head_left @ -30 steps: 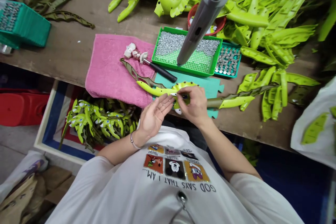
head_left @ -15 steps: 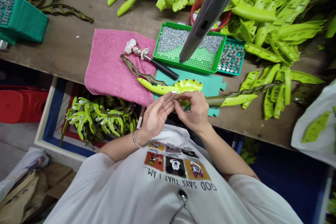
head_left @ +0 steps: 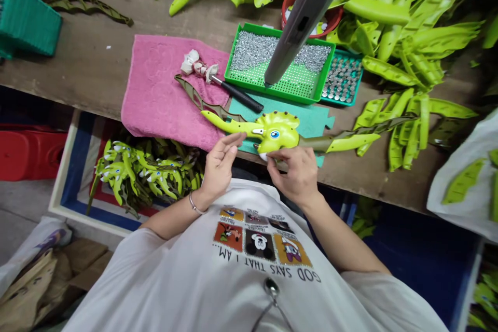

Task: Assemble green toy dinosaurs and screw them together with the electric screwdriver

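A yellow-green dinosaur-like toy head with a blue eye lies on the teal mat, joined to a long green-and-olive body. At its lower left, my left hand is cupped, fingers together and thumb pressed in; its contents are hidden. My right hand is closed in a pinch beside the toy's white horn; whatever is between the fingertips is too small to name. A black-handled hammer with a wrapped head rests on the pink towel. Above the mat hangs a grey powered screwdriver.
A green tray of screws and a teal tray of small round metal parts stand behind the mat. Green plastic pieces pile up at the right. A red bowl is behind the screwdriver. Finished-looking toys fill a bin below left.
My hands have moved apart. The left went leftward and its open palm has folded; the right moved slightly right and down. The toy's head now shows between them.
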Demonstrator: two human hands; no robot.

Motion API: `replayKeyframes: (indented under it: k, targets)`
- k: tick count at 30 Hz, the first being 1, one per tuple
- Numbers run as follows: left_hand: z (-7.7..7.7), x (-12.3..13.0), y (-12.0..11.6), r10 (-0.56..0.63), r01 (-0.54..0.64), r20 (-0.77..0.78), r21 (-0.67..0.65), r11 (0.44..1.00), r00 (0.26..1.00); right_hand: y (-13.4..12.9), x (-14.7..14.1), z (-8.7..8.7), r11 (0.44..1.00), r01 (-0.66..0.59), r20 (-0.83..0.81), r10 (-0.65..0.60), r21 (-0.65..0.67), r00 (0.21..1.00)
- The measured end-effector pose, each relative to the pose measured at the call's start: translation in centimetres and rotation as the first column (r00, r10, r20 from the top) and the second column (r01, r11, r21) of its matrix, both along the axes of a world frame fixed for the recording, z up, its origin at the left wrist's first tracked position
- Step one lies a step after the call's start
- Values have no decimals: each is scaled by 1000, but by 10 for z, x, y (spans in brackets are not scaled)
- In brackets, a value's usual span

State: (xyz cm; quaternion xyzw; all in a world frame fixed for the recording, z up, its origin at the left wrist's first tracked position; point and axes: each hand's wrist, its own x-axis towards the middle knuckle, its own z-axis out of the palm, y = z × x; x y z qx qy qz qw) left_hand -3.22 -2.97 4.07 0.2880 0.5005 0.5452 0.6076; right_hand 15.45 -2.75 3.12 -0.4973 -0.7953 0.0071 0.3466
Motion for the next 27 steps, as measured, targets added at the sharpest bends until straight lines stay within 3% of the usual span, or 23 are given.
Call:
replayKeyframes:
  k: [4, 9, 11, 14, 17, 20, 25, 27]
  targets:
    - [-4, -12, 6, -20, 73, -268, 189, 979, 963, 3, -1, 2, 997, -26, 119, 18, 69, 993]
    - [-22, -20, 19, 88, 64, -400, 352, 934, 912, 6, 3, 9, 995, -75, 164, 64, 59, 984]
    - [-26, -23, 25, 137, 100, -519, 404, 909, 844, 7, 3, 11, 994, -91, 185, 78, 61, 980]
    - [-27, -26, 35, 195, 234, -709, 459, 857, 677, 8, 3, 12, 992, -119, 195, 111, 30, 974]
    - [-27, -25, 44, 242, 331, -781, 493, 804, 575, 11, 7, 11, 991, -135, 144, 135, -15, 980]
    - [-29, -22, 50, 237, 339, -784, 491, 803, 574, 20, 21, 7, 996, -83, 30, 83, -14, 996]
    - [-35, -19, 54, 211, 211, -663, 496, 843, 718, 32, 47, -10, 978, 195, -66, -200, -67, 978]
    - [-34, -21, 55, 236, 226, -685, 513, 828, 690, 32, 51, -17, 967, 233, -74, -241, -99, 968]
